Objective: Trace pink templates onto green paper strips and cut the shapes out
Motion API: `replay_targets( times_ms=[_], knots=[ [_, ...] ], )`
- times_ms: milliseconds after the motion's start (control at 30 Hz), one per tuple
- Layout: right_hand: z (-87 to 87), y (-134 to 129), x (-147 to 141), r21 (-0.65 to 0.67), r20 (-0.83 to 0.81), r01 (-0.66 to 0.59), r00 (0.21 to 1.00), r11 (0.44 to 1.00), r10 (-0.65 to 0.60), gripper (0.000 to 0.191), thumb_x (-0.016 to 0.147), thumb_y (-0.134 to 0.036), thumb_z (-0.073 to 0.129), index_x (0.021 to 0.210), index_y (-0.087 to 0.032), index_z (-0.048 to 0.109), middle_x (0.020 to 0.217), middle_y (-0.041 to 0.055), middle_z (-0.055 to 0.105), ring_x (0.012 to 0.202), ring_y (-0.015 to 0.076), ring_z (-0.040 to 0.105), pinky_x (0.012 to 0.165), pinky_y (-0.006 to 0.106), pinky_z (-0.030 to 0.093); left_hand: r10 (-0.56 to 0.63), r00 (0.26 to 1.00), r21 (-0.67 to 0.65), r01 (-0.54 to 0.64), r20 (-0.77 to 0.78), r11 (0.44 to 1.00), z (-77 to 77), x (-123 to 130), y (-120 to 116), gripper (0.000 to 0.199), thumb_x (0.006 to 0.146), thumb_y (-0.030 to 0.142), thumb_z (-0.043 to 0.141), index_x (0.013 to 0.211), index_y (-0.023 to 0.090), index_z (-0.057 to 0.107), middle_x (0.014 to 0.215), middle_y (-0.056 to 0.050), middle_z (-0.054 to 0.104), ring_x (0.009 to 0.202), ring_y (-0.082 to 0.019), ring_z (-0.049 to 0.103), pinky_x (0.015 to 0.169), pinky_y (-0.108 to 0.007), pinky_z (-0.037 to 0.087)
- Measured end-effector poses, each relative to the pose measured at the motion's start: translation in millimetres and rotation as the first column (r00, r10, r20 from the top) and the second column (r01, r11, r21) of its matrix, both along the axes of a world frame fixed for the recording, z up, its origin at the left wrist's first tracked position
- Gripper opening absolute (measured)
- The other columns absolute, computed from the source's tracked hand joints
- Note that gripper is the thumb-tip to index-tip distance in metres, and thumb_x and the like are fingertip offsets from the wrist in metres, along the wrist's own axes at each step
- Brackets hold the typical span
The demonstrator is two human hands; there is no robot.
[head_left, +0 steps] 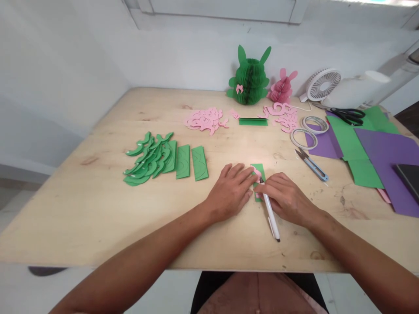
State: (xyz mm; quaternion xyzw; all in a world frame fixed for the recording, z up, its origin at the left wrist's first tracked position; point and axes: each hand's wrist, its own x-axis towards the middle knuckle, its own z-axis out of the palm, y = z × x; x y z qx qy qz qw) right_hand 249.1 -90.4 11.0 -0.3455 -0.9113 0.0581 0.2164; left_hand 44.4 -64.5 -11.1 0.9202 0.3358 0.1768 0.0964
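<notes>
My right hand (288,198) is closed around a white pen (270,213), its tip down on a green paper strip (259,167). On that strip lies a small pink paper cutout (255,172), partly hidden by my fingers. My left hand (229,192) rests flat with fingers stretched out, their tips on the cutout and strip. Left of it are folded green strips (199,163) with curved outlines drawn on them. Beside these sits a pile of green paper cutouts (147,161).
Pink paper scraps (204,120) and a folded green piece (253,121) lie farther back. Green (251,80) and pink (282,89) paper rabbits stand by the wall. To the right are tape rolls (304,146), thread snips (312,165), scissors (348,115), purple paper (389,161) and a fan (324,85).
</notes>
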Motion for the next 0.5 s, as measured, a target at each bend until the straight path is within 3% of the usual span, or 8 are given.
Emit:
replay_targets(
  times_ms=[500],
  knots=[
    [1.9, -1.0, -0.8, 0.013, 0.034, 0.004, 0.999, 1.000, -0.004, 0.018, 0.090, -0.011, 0.043, 0.097, -0.017, 0.058, 0.074, 0.0046, 0.061, 0.076, 0.0188, 0.056, 0.073, 0.033, 0.039, 0.004, 1.000, -0.005, -0.004, -0.007, 1.000, 1.1, 0.0, -0.4, 0.039, 0.092, 0.028, 0.040, 0.129, 0.020, 0.048, 0.138, -0.005, 0.048, 0.126, -0.027, 0.037, 0.108, -0.047, 0.023]
  ],
)
